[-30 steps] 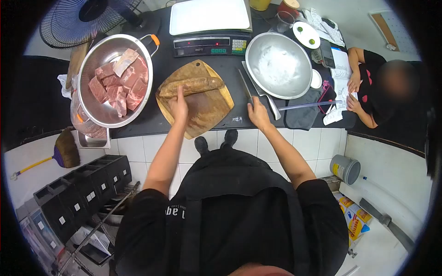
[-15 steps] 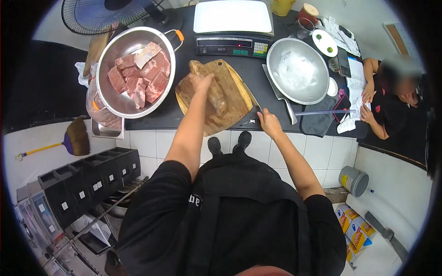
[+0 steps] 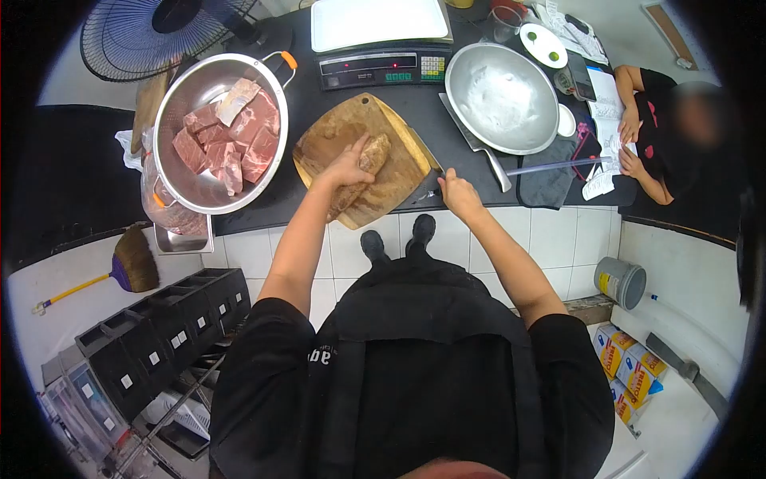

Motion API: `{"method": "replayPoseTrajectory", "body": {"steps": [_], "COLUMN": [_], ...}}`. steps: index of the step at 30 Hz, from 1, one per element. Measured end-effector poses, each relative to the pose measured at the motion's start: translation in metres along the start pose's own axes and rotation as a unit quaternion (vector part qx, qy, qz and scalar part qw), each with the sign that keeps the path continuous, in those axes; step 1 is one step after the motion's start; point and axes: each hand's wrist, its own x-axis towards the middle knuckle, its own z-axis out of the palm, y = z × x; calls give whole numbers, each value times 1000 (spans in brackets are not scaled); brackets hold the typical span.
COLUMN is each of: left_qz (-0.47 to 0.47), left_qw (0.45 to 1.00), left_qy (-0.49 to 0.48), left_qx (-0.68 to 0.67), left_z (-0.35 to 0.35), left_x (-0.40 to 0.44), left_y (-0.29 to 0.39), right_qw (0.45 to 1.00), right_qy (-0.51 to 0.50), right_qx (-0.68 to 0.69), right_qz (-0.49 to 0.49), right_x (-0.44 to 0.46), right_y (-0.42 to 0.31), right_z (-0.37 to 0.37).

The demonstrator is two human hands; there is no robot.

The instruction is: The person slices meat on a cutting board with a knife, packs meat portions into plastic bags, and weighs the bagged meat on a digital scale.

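A worn wooden cutting board (image 3: 325, 137) lies at the counter's front edge. On it rests a long brown piece of food (image 3: 375, 153), slanting from upper right to lower left; its exact kind is unclear. My left hand (image 3: 348, 171) is closed over its middle, hiding part of it. Beside the board's right edge, my right hand (image 3: 460, 195) is closed round the handle of a knife (image 3: 424, 149), whose blade lies along that edge, pointing away from me. Left of the board, a steel colander (image 3: 160, 132) with orange handle grips contains several chunks of raw red meat (image 3: 259, 152).
Behind the board stands a digital scale (image 3: 381, 69). A cleaver (image 3: 496, 166) lies beside a large metal bowl (image 3: 501, 100) on the right. A dark cloth (image 3: 546, 185) lies nearby. At the right end another person's hands (image 3: 629, 128) rest on papers. A fan (image 3: 163, 32) is back left.
My left hand has swung the brown piece round, so its near end now points left instead of right. My right hand stays at the knife handle. The camera view has shifted slightly.
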Motion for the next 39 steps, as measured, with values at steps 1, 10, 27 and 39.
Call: {"method": "replayPoseTrajectory", "body": {"steps": [1, 10, 27, 39], "left_qz": [-26, -43, -76, 37], "left_qw": [998, 936, 961, 968], "left_qy": [40, 234, 193, 230], "left_qx": [30, 260, 185, 97], "left_z": [4, 36, 26, -12], "left_x": [-3, -28, -2, 21], "left_y": [0, 43, 37, -13], "right_qw": [1000, 999, 999, 998], "right_qy": [-1, 28, 17, 20], "right_qx": [0, 23, -14, -16], "right_qz": [1, 17, -39, -49], "right_x": [-2, -6, 2, 17], "right_y": [-2, -16, -94, -105], "right_z": [0, 5, 10, 4]}}
